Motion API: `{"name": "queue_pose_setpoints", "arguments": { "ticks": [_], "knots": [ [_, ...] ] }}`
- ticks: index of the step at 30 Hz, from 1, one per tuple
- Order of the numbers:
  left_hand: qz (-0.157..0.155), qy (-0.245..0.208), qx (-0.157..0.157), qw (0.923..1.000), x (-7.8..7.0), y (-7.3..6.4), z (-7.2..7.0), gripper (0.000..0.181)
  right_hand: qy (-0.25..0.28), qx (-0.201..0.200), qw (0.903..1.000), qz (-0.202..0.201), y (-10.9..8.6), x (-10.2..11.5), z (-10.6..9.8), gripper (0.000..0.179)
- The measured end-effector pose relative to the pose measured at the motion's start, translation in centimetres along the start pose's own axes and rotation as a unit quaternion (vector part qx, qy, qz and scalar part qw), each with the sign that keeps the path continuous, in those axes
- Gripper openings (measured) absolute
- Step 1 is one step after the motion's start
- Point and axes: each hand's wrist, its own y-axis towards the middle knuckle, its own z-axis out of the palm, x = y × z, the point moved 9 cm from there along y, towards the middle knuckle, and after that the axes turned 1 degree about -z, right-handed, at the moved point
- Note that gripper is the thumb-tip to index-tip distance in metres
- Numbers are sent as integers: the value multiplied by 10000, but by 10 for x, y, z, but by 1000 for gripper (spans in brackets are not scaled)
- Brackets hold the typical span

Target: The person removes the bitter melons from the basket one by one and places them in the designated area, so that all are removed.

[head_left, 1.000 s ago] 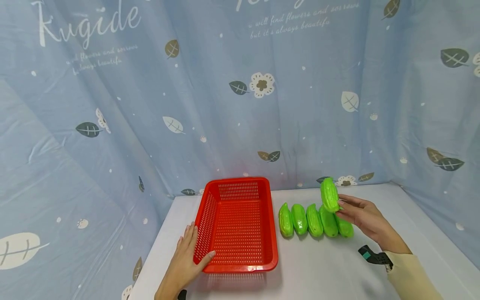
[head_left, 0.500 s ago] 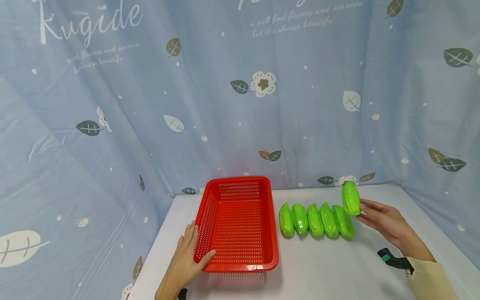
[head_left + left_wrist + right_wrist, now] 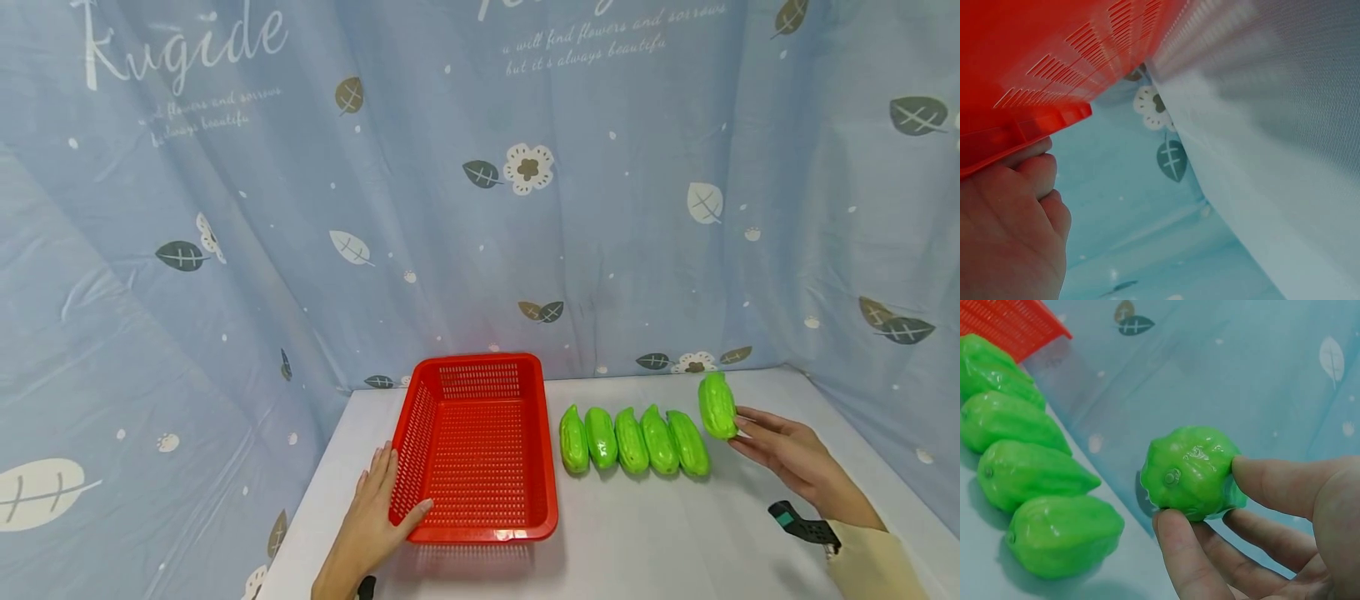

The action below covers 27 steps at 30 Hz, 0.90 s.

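A green bitter melon (image 3: 717, 405) hangs above the right part of the table, pinched between the thumb and fingers of my right hand (image 3: 795, 458). The right wrist view shows the held bitter melon (image 3: 1191, 472) end-on, with the right hand (image 3: 1272, 537) around its lower side. Left of it lies a row of several more bitter melons (image 3: 632, 442) side by side. My left hand (image 3: 369, 512) rests on the left rim of a red plastic basket (image 3: 550, 492), fingers straight and thumb over the near corner. In the left wrist view, the left hand (image 3: 1010, 225) touches the basket rim from below.
The white table (image 3: 637, 542) bears the basket and the row. Behind and at the left hangs a blue curtain (image 3: 420, 292) with leaf and flower prints. Perforated walls and floor of the basket are visible.
My right hand has moved right and slightly down with the bitter melon, away from above the row, uncovering the row's right end. The left hand and basket stay put.
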Motion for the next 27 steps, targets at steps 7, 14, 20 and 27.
{"name": "queue_pose_setpoints", "arguments": {
  "ticks": [7,14,20,27],
  "knots": [
    [18,38,-37,10000,-1,0,0,102,-717,-331,9964,296,1,-12,-13,54],
    [-9,65,-36,10000,0,0,0,102,-1034,-361,9932,394,4,-22,-21,76],
    [50,99,-143,9998,0,-1,0,102,-1192,-318,9914,433,4,-28,-24,72],
    [-1,47,-116,9999,1,-1,0,102,-1443,-353,9872,585,7,-36,-31,79]
  ]
}}
